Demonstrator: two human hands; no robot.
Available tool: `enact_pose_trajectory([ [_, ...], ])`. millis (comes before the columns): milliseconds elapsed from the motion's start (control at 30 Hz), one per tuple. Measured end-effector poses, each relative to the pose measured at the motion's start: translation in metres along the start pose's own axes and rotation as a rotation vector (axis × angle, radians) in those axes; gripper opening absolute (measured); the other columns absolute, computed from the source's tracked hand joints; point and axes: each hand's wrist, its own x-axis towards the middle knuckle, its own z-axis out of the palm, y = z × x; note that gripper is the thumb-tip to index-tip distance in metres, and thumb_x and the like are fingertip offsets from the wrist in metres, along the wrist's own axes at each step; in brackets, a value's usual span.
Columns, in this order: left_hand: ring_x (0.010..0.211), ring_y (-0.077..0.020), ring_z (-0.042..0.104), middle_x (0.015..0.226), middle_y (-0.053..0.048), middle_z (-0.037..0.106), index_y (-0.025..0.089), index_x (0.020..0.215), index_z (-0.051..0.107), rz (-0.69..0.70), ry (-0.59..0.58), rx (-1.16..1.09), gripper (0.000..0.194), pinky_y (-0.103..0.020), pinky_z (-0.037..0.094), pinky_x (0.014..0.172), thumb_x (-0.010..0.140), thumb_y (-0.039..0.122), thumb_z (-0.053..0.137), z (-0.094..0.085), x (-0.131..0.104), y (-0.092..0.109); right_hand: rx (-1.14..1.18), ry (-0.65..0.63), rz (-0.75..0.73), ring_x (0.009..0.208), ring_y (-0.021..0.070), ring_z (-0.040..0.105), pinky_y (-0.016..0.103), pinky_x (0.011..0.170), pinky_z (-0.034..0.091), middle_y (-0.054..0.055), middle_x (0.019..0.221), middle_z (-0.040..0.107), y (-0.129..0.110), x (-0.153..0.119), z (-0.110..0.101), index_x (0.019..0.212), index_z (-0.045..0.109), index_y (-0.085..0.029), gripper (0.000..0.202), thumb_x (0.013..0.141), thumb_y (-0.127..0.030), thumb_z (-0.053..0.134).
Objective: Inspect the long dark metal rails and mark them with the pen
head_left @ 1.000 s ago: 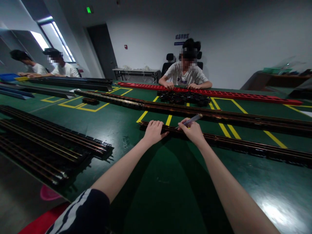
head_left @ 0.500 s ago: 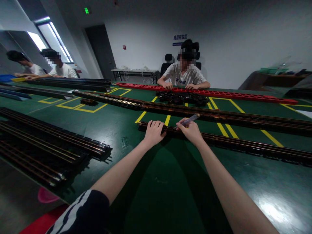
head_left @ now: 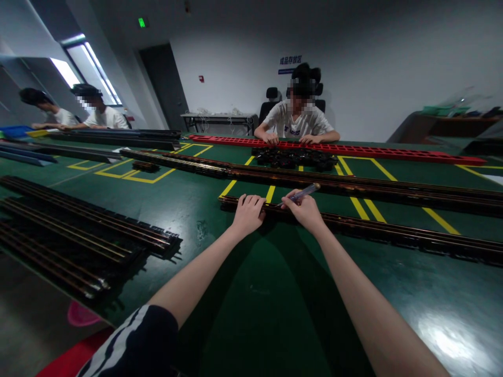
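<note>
The right hand [head_left: 307, 213] pinches a slim, clear-handled tool [head_left: 305, 193]. Under the left hand [head_left: 248, 213], grip unclear, the long, black, copper-striped rail [head_left: 377, 230] seems stiff; hold its edges.

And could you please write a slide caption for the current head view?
Left hand on a long dark rail, right hand holding a slim tool to it, green table beneath.

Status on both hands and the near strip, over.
Left hand on the near copper-lined black strip, by one end. Right hand gripping a clear-handled tool, tip at the strip. Nothing visibly in the way.
</note>
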Motion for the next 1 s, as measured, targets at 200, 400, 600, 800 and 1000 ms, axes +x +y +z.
enact_pose_trajectory([
  [200, 0.118, -0.0272, 0.054, 0.122, -0.009, 0.064, 0.021, 0.12, 0.059, 0.024, 0.022, 0.005, 0.036, -0.05, 0.034, 0.11, 0.086, 0.016, 0.047, 0.0056, -0.0005, -0.0028, -0.004, 0.009, -0.046, 0.068, 0.0203, 0.071, 0.033, 0.071, 0.054, 0.002, 0.063, 0.072, 0.0032, 0.0009, -0.0004, 0.069, 0.059, -0.021, 0.011, 0.079, -0.024, 0.061],
  [400, 0.119, -0.0261, 0.054, 0.123, -0.009, 0.064, 0.02, 0.12, 0.059, 0.026, 0.016, 0.01, 0.039, -0.048, 0.033, 0.111, 0.084, 0.013, 0.046, 0.0051, -0.0005, -0.0028, -0.018, 0.016, -0.024, 0.07, 0.0205, 0.072, 0.033, 0.072, 0.054, 0.002, 0.064, 0.073, 0.0053, 0.0015, -0.0002, 0.07, 0.06, -0.021, 0.011, 0.08, -0.024, 0.06],
  [600, 0.119, -0.0253, 0.054, 0.122, -0.008, 0.065, 0.021, 0.119, 0.06, 0.015, 0.024, 0.013, 0.043, -0.048, 0.033, 0.11, 0.081, 0.007, 0.046, 0.0036, -0.0005, -0.0012, -0.029, 0.008, -0.031, 0.067, 0.0207, 0.072, 0.033, 0.071, 0.055, 0.001, 0.062, 0.072, 0.0062, 0.0014, 0.0005, 0.068, 0.059, -0.022, 0.011, 0.079, -0.024, 0.061],
  [800, 0.118, -0.0262, 0.055, 0.12, -0.009, 0.066, 0.019, 0.116, 0.061, -0.004, 0.031, 0.024, 0.039, -0.049, 0.035, 0.108, 0.081, 0.008, 0.047, 0.0033, -0.0002, -0.0016, -0.03, 0.02, -0.042, 0.067, 0.0205, 0.072, 0.032, 0.069, 0.055, 0.001, 0.061, 0.072, 0.0065, 0.0007, 0.0, 0.068, 0.06, -0.022, 0.012, 0.079, -0.024, 0.061],
  [1000, 0.117, -0.0256, 0.055, 0.118, -0.009, 0.067, 0.02, 0.112, 0.062, -0.055, 0.053, 0.027, 0.038, -0.049, 0.034, 0.109, 0.083, 0.005, 0.042, 0.0009, -0.001, -0.0015, -0.057, 0.026, -0.007, 0.068, 0.0208, 0.071, 0.034, 0.071, 0.054, 0.002, 0.063, 0.072, 0.0038, 0.0002, -0.003, 0.068, 0.06, -0.022, 0.013, 0.081, -0.024, 0.06],
])
